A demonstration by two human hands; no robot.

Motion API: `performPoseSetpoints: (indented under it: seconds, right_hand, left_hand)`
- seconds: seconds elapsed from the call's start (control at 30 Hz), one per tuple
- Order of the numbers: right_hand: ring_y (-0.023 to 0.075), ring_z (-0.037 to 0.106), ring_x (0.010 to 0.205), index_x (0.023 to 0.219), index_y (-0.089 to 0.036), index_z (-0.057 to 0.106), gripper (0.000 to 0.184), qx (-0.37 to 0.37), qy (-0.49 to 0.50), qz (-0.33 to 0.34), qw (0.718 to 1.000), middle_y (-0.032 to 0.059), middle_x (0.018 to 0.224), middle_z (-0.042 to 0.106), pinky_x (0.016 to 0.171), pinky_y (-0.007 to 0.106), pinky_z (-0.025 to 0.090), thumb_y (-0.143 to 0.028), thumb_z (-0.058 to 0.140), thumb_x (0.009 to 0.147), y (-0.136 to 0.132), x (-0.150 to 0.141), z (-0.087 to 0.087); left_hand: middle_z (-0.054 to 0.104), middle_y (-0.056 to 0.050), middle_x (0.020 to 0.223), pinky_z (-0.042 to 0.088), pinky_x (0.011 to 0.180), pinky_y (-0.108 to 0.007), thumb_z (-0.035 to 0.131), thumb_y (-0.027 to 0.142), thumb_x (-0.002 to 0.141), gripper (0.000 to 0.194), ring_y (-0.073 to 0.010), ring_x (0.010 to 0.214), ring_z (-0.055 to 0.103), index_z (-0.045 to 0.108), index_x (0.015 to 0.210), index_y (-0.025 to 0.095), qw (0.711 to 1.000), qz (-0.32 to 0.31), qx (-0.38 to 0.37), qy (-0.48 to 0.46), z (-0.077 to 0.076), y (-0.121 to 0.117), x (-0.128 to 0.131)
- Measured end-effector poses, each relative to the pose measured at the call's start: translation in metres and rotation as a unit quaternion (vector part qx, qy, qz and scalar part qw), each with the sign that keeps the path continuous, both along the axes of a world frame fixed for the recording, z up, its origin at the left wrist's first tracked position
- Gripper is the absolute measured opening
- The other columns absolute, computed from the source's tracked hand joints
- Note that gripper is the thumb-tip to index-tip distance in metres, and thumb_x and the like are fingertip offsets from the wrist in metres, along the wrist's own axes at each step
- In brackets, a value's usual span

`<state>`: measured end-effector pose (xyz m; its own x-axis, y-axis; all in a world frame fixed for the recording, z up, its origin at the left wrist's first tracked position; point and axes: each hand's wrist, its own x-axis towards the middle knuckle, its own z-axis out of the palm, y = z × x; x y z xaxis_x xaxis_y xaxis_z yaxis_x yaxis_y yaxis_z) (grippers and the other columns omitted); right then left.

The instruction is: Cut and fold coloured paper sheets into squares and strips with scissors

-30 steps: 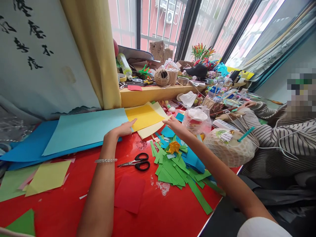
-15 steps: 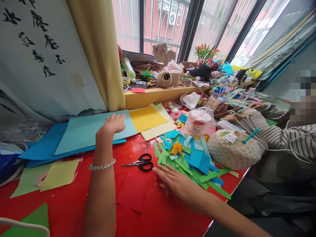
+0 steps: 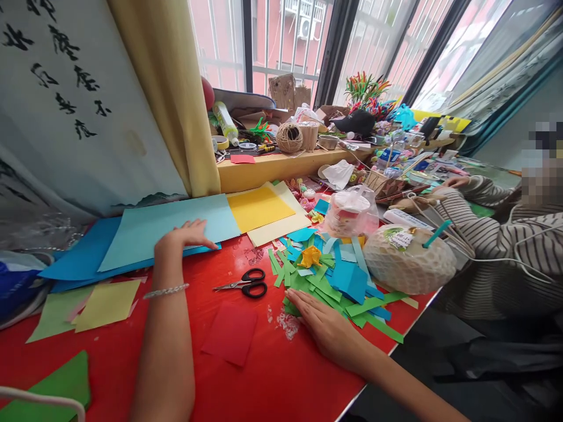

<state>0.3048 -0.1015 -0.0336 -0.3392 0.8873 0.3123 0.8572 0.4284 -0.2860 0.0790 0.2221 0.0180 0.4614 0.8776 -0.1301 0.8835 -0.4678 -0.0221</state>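
Left hand [image 3: 187, 233] and right hand [image 3: 319, 322] are showing open near a light blue sheet [image 3: 162, 217] and green strips [image 3: 325, 287].
Left of centre, the left hand is stretching spread fingers over the light blue sheet's near edge, with nothing visibly gripped; whether it is touching cannot be told. Just below centre, the right hand is keeping its fingers straight and together at the near edge of the green strips, seemingly touching them but clasping nothing. Between the hands, scissors [image 3: 243, 284] are lying on the red-topped table [image 3: 246, 392], with a red paper [image 3: 231, 334] below. Farther up, a yellow sheet [image 3: 261, 208] is meeting the light blue sheet's right end. The step in hand seems to be handling paper; lifting the light blue sheet would be calling for closing fingers.
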Motion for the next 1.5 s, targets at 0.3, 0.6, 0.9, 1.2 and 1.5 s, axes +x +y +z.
performPoseSetpoints:
  seconds: [0.3, 0.6, 0.9, 1.2, 1.5]
  right_hand:
    - [0.0173, 0.052, 0.118, 0.141, -0.019, 0.028, 0.047, 0.065, 0.061, 0.023, 0.996, 0.0111, 0.126, 0.056, 0.093, 0.031, 0.048, -0.019, 0.033, 0.095, -0.015, 0.002, 0.014]
    - [0.0176, 0.06, 0.107, 0.126, -0.019, 0.049, 0.053, 0.044, 0.083, 0.038, 0.995, 0.0099, 0.115, 0.064, 0.086, 0.028, 0.051, -0.048, 0.017, 0.095, -0.02, 0.004, 0.017]
    - [0.0185, 0.067, 0.083, 0.122, -0.027, 0.045, 0.043, 0.131, 0.151, 0.068, 0.977, 0.0051, 0.089, 0.071, 0.066, 0.028, 0.052, -0.045, 0.018, 0.095, -0.029, 0.009, 0.014]
    - [0.0157, 0.067, 0.076, 0.11, -0.015, 0.053, 0.038, 0.174, 0.078, 0.143, 0.971, 0.0066, 0.082, 0.071, 0.063, 0.025, 0.052, -0.035, 0.022, 0.098, -0.025, 0.003, 0.021]
    - [0.0117, 0.061, 0.069, 0.084, -0.011, 0.067, 0.021, 0.305, -0.111, 0.291, 0.9, 0.0023, 0.077, 0.067, 0.066, 0.019, 0.05, -0.013, 0.046, 0.09, -0.02, -0.044, 0.034]
  left_hand:
    - [0.048, -0.011, 0.129, 0.038, 0.095, -0.052, 0.052, 0.035, 0.087, 0.039, -0.0266, 0.115, 0.048, 0.05, 0.122, 0.017, 0.999, -0.015, -0.023, -0.044, -0.007, -0.007, 0.036]
    - [0.053, -0.009, 0.122, 0.043, 0.09, -0.047, 0.052, 0.034, 0.087, 0.032, -0.0235, 0.107, 0.053, 0.054, 0.115, 0.018, 0.995, -0.034, -0.004, -0.096, -0.011, -0.005, 0.025]
    - [0.064, -0.012, 0.111, 0.039, 0.09, -0.044, 0.035, 0.036, 0.09, 0.039, -0.0311, 0.106, 0.055, 0.063, 0.113, 0.023, 0.983, 0.032, 0.131, -0.127, 0.008, -0.022, 0.022]
    - [0.064, -0.012, 0.113, 0.036, 0.092, -0.046, 0.037, 0.051, 0.083, 0.05, -0.0374, 0.116, 0.044, 0.067, 0.11, 0.021, 0.973, 0.081, 0.154, -0.15, 0.023, -0.015, -0.011]
    - [0.052, -0.002, 0.133, 0.033, 0.097, -0.038, 0.047, 0.075, 0.062, 0.076, -0.0333, 0.121, 0.043, 0.055, 0.123, 0.031, 0.991, 0.014, -0.016, -0.129, -0.01, -0.014, -0.028]
